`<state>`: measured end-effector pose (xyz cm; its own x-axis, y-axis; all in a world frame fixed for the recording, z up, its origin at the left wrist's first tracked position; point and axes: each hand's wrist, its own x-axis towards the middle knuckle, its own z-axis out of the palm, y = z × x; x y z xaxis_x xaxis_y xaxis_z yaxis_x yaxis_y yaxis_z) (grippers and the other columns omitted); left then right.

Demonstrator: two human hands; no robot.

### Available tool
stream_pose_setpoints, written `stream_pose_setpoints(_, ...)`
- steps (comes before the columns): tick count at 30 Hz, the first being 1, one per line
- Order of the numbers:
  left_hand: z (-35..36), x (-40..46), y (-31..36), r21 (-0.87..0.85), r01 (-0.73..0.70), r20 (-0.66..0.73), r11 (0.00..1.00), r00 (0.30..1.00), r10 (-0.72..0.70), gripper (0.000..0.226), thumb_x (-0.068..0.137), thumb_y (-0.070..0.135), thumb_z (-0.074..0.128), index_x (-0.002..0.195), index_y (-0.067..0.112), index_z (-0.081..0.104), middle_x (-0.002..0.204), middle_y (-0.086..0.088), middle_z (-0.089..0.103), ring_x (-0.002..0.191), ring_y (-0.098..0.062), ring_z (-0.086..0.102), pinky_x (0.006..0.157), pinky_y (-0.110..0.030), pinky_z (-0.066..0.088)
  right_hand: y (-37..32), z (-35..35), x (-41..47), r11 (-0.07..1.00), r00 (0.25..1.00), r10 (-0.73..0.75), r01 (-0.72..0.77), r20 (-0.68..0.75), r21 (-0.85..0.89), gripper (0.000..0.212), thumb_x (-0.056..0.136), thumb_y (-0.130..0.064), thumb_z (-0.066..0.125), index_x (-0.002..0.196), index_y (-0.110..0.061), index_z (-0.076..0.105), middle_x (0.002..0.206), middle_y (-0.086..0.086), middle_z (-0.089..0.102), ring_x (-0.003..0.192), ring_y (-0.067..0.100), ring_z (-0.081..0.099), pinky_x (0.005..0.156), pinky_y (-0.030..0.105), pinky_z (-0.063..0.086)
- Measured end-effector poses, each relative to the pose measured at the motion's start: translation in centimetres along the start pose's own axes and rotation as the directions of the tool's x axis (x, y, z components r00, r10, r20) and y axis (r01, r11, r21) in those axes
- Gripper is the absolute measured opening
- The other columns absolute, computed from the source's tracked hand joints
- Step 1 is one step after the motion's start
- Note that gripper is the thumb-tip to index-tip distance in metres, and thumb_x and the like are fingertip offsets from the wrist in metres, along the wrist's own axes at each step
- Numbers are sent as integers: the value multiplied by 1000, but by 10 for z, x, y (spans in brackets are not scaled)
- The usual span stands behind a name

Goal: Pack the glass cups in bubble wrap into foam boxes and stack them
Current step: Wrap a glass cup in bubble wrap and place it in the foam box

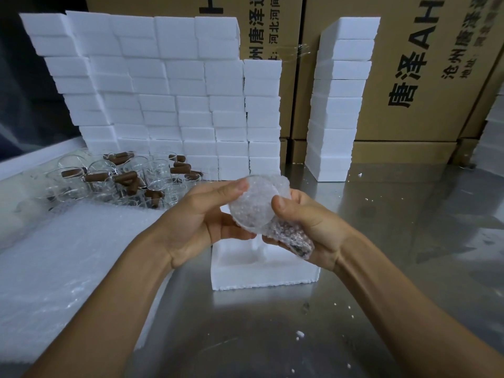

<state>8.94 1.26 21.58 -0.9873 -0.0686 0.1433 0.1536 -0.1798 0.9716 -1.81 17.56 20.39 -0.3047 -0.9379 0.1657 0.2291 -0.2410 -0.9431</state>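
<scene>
A glass cup wrapped in bubble wrap point(255, 207) is held in the air between both hands, its round end facing me. My left hand point(203, 214) grips it from the left, thumb on top. My right hand point(305, 223) grips the wrapped part point(296, 238) from the right, thumb pressing the round face. Directly below lies an open foam box half point(261, 272) with a moulded hollow, on the steel table. Several bare glass cups with brown handles point(122, 178) stand at the left.
A sheet of bubble wrap point(62, 263) covers the table's left side. A wall of stacked foam boxes point(163, 99) rises behind the cups, and a single tall stack point(341, 105) stands at the right. Cardboard cartons point(409, 64) line the back. Foam crumbs dot the steel table point(395, 241).
</scene>
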Motion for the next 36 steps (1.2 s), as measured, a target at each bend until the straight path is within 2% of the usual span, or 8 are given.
stream_pose_setpoints(4,-10,-3,0,42,-7,127,999,992,2,61,68,30,89,122,9,69,121,-16,68,106,-31,69,78,-34,59,-6,-3,-1,997,999,-7,10,47,-77,56,58,-26,93,109,-13,75,106,10,72,97,21,69,86,32,57)
stream_pose_setpoints(6,-14,-3,-2,128,-22,126,992,992,5,65,72,10,84,132,8,61,132,-17,61,115,-35,65,84,-39,58,-9,-4,-1,965,1000,-7,2,-19,-261,58,62,-20,87,116,-12,68,110,15,71,101,26,67,92,44,55)
stream_pose_setpoints(8,-17,-2,-5,196,-28,87,980,996,11,69,69,-3,79,134,10,58,137,-15,58,117,-36,63,88,-42,57,-10,-5,-1,896,987,-30,-44,-159,-442,73,56,-24,91,121,-23,59,111,13,70,96,26,67,85,54,54)
stream_pose_setpoints(12,-19,0,-9,269,-53,-32,962,997,64,72,60,-2,84,126,16,61,136,-11,56,114,-36,65,98,-47,53,-9,-6,0,798,967,-217,95,-136,-595,89,59,-19,94,125,-42,39,102,-16,67,98,14,70,78,32,60)
stream_pose_setpoints(18,-15,6,-16,453,-162,-157,877,954,257,71,56,1,93,113,26,59,125,3,58,98,-24,72,78,-34,60,2,-8,4,515,877,-473,196,-86,-835,65,67,-31,91,121,-32,56,113,-19,61,108,7,61,80,22,57)
stream_pose_setpoints(25,-7,13,-28,754,-205,-125,625,888,442,70,63,7,92,103,44,49,112,21,56,96,-7,66,70,-16,54,4,-14,5,326,882,-470,149,-23,-934,62,67,-34,90,119,-32,57,109,-25,57,104,4,58,84,17,55)
stream_pose_setpoints(28,-6,13,-28,823,-217,-67,525,881,469,69,65,6,90,104,45,48,115,22,54,99,-8,63,70,-12,53,5,-13,5,247,884,-468,124,-6,-961,51,65,-32,88,107,-28,58,95,-20,56,94,10,54,76,24,56)
stream_pose_setpoints(36,-5,13,-27,823,-248,-24,510,883,468,70,66,2,88,110,41,52,114,28,53,97,-4,61,70,-16,55,4,-11,4,196,913,-407,58,-27,-979,40,65,-31,86,92,-28,56,83,-19,49,85,7,50,69,34,53)
